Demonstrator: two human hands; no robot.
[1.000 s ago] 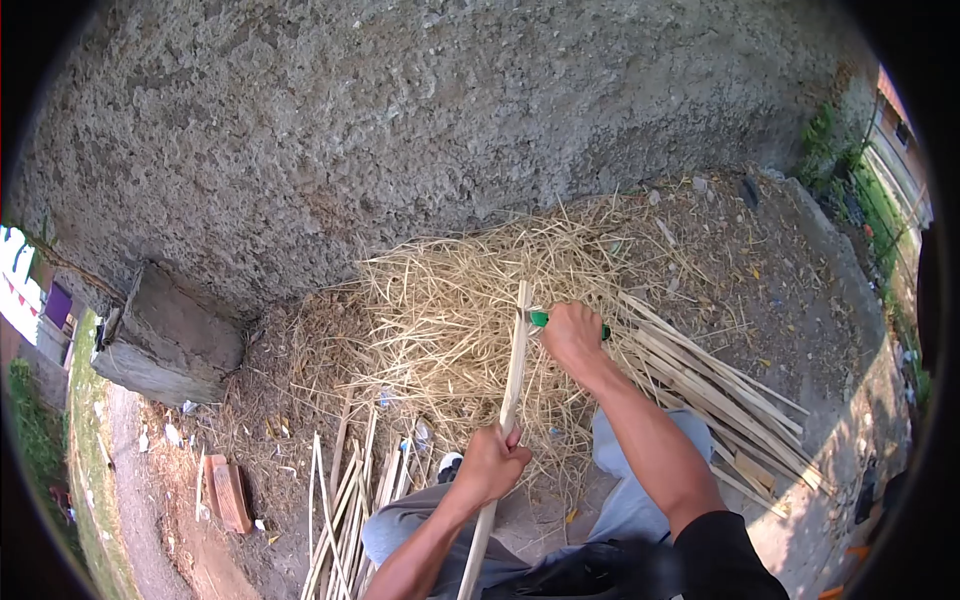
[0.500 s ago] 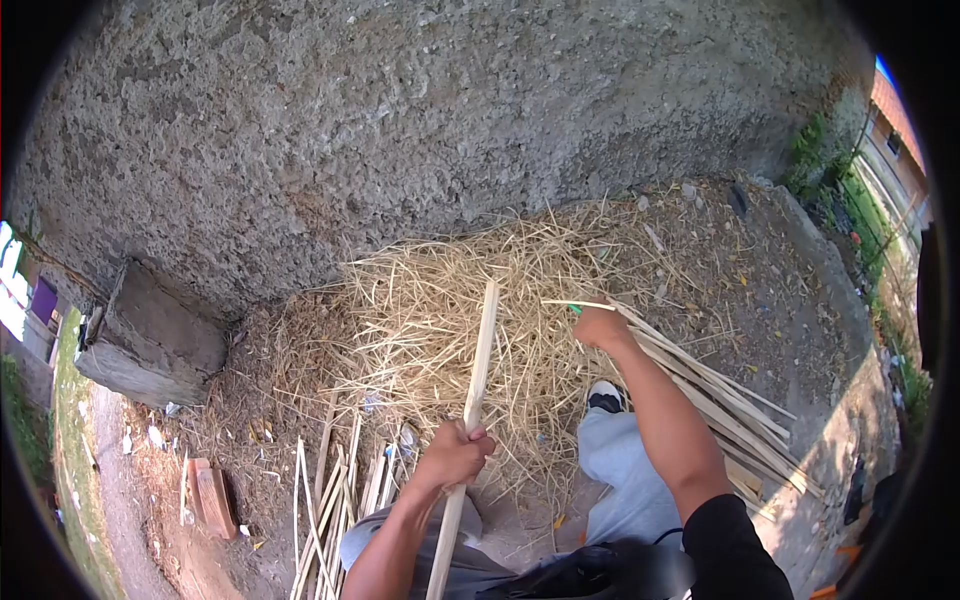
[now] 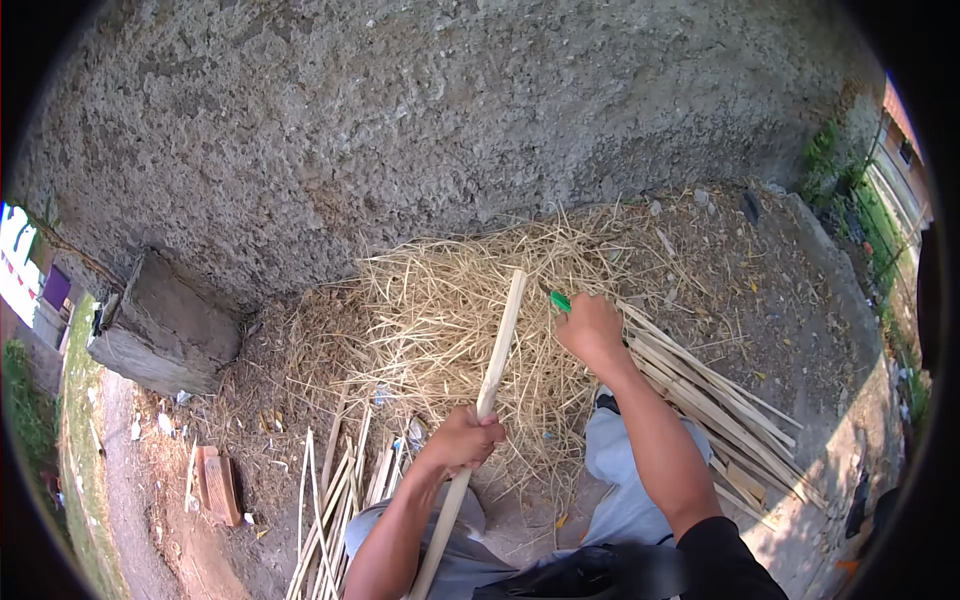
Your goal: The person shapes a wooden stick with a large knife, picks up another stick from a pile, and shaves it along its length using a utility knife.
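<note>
Left hand (image 3: 462, 440): fingers wrapped round wooden strip (image 3: 503, 335), which juts out both sides. Right hand (image 3: 592, 330): fingers clenched on green handle (image 3: 560, 301).

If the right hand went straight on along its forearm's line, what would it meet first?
Likely the pile of pale wood shavings, which lies beyond the right hand in this view; depth is unclear, so it might pass above and reach the rough wall instead.

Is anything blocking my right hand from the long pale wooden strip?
Nothing visible stands between the green-handled tool in your right hand and the long pale wooden strip in your left hand; the gap shows only straw-coloured shavings on the ground.
</note>
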